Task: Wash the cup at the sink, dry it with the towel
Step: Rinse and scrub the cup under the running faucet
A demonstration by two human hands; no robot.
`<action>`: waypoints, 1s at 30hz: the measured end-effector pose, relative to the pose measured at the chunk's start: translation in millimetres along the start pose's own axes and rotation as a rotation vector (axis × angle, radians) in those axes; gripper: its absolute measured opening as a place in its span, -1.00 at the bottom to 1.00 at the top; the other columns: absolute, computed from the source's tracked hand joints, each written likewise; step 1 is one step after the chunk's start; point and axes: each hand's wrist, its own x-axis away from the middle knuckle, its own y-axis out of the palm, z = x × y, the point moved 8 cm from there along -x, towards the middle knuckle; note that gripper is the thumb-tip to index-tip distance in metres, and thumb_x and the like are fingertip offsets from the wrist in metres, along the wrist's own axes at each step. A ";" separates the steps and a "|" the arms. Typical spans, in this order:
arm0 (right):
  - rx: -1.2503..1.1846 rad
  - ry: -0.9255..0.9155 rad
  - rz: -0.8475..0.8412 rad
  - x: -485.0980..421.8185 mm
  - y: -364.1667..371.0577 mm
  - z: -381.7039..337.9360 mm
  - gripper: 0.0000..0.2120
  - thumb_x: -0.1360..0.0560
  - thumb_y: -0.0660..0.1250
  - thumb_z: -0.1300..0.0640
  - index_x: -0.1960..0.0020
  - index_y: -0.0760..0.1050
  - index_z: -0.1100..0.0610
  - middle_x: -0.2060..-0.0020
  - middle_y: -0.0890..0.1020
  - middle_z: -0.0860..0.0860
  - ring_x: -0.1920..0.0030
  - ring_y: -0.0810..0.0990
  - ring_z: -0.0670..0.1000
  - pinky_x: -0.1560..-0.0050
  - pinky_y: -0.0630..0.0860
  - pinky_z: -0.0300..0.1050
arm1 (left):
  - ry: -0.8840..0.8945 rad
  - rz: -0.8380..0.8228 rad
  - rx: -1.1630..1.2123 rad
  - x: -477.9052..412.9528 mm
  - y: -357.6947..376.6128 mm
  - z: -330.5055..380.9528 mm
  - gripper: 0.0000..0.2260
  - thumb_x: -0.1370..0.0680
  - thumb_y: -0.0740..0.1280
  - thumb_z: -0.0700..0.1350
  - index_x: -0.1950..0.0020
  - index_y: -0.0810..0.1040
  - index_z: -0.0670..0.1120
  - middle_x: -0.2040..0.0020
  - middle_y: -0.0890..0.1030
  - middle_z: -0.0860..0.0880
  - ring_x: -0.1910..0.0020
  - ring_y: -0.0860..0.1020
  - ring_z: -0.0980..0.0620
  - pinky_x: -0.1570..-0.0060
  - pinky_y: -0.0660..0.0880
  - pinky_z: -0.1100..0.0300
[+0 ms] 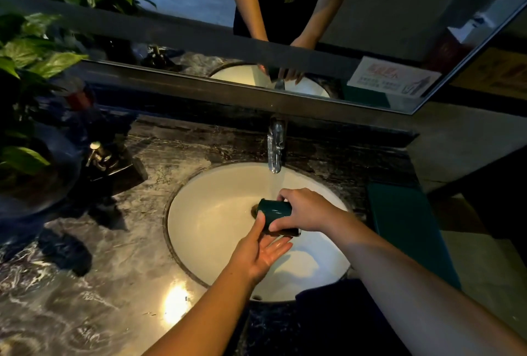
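Right-hand fingers curled around the dark green glossy cup, thumb low on its near side, right hand gripping from above. Left-hand fingers straight and lightly spread, palm up and wet, left hand touching the underside of the cup near its mouth.

One cup, two hands, one tap, one basin. Cup tipped on its side, base toward the far left, held over the middle of the round white ceramic sink, just under the thin stream from the chrome tap. Surface wet and shiny; handle not visible, rim hidden by the fingers.

Around: dark veined marble worktop with a bright lamp glare near the front edge. Flat teal towel folded along the right of the basin, apart from the cup. Dark soap pump bottle far left, leafy green plant behind it. Long framed wall mirror above the tap.
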 end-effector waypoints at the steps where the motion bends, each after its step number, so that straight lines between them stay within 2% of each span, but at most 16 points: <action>1: 0.003 0.006 -0.016 0.2 2.7 1.0 -0.43 -0.32 0.53 -0.31 -0.13 0.49 0.03 0.01 0.66 0.03 0.06 0.60 0.07 0.06 0.57 0.00 | -0.006 0.018 0.005 -0.3 -1.7 -3.4 -0.55 -0.58 0.32 0.12 -0.26 0.58 -0.23 -0.11 0.70 -0.29 0.00 0.72 -0.18 0.04 0.68 -0.02; 3: -0.002 0.012 -0.039 1.0 6.8 2.6 -0.44 -0.33 0.53 -0.30 -0.12 0.50 0.04 0.01 0.65 0.04 0.07 0.60 0.07 0.06 0.59 0.01 | -0.005 0.044 0.010 -1.2 -4.4 -7.4 -0.55 -0.58 0.33 0.12 -0.25 0.58 -0.23 -0.08 0.71 -0.27 0.02 0.73 -0.16 0.08 0.68 0.02; 6: -0.025 0.016 -0.045 3.0 7.9 4.9 -0.45 -0.34 0.52 -0.30 -0.12 0.51 0.04 -0.01 0.65 0.04 0.02 0.61 0.08 0.00 0.62 0.05 | 0.003 0.055 0.005 -2.5 -4.9 -9.6 -0.55 -0.58 0.34 0.13 -0.27 0.58 -0.20 -0.12 0.71 -0.25 -0.04 0.72 -0.14 0.03 0.65 0.03; 10: -0.042 0.020 -0.031 4.9 4.5 7.5 -0.45 -0.34 0.51 -0.30 -0.13 0.51 0.04 -0.01 0.66 0.04 0.01 0.61 0.08 0.02 0.61 0.04 | 0.000 0.061 -0.012 -0.9 -1.4 -7.6 -0.57 -0.57 0.36 0.13 -0.24 0.60 -0.20 -0.08 0.72 -0.24 -0.01 0.72 -0.16 0.01 0.64 0.00; 13: -0.097 0.037 -0.013 6.9 2.0 12.0 -0.43 -0.34 0.53 -0.29 -0.14 0.45 0.03 0.00 0.65 0.03 0.03 0.62 0.06 0.02 0.59 0.03 | 0.027 0.057 -0.128 2.4 3.8 4.7 -0.62 -0.55 0.38 0.12 -0.15 0.64 -0.17 0.00 0.74 -0.18 -0.03 0.71 -0.19 0.07 0.66 -0.01; 15: -0.192 0.056 0.008 10.9 2.1 16.9 -0.44 -0.34 0.56 -0.24 -0.15 0.41 0.02 0.01 0.64 -0.01 0.05 0.61 0.02 0.07 0.56 -0.03 | 0.070 0.053 -0.251 4.5 7.9 18.6 -0.62 -0.54 0.41 0.13 -0.15 0.66 -0.15 -0.02 0.73 -0.16 -0.05 0.70 -0.17 0.09 0.67 0.00; 17: -0.314 0.062 0.045 17.9 2.8 20.6 -0.43 -0.36 0.57 -0.18 -0.22 0.40 0.00 -0.01 0.61 -0.04 0.03 0.60 0.01 0.14 0.52 -0.12 | 0.131 0.066 -0.371 8.3 13.4 31.9 -0.61 -0.52 0.45 0.11 -0.18 0.65 -0.14 -0.02 0.72 -0.12 -0.05 0.69 -0.13 0.07 0.65 0.02; 20: -0.509 0.044 0.119 29.7 5.3 23.4 -0.39 -0.40 0.57 -0.08 -0.36 0.41 -0.02 -0.13 0.61 -0.06 -0.11 0.59 -0.01 0.02 0.52 -0.21 | 0.259 0.088 -0.490 15.9 25.7 44.9 -0.66 -0.50 0.49 0.06 -0.18 0.63 -0.11 -0.01 0.72 -0.10 -0.01 0.68 -0.11 0.05 0.60 0.02; 22: -0.639 0.039 0.169 37.1 8.8 26.2 -0.41 -0.41 0.57 -0.05 -0.36 0.41 -0.04 -0.17 0.60 -0.08 -0.17 0.57 -0.03 -0.03 0.52 -0.25 | 0.350 0.101 -0.543 21.9 34.7 48.8 -0.70 -0.49 0.51 0.01 -0.14 0.61 -0.08 -0.08 0.71 -0.16 -0.04 0.69 -0.12 -0.02 0.60 -0.04; 25: -0.803 0.042 0.243 47.2 16.3 31.1 -0.46 -0.41 0.56 -0.02 -0.30 0.42 -0.15 -0.18 0.60 -0.14 -0.24 0.56 -0.06 -0.17 0.53 -0.17 | 0.487 0.110 -0.643 36.0 48.9 54.0 -0.72 -0.48 0.53 -0.05 -0.12 0.57 -0.06 -0.06 0.67 -0.14 -0.08 0.66 -0.11 -0.09 0.64 -0.08; 30: -0.943 0.009 0.326 64.6 27.1 33.2 -0.43 -0.35 0.59 0.02 -0.26 0.43 -0.21 -0.19 0.62 -0.20 -0.27 0.55 -0.14 -0.21 0.48 -0.18 | 0.688 0.070 -0.876 59.8 62.3 54.2 -0.64 -0.42 0.58 -0.07 -0.14 0.55 0.03 -0.06 0.66 0.08 -0.06 0.62 0.09 -0.04 0.60 0.16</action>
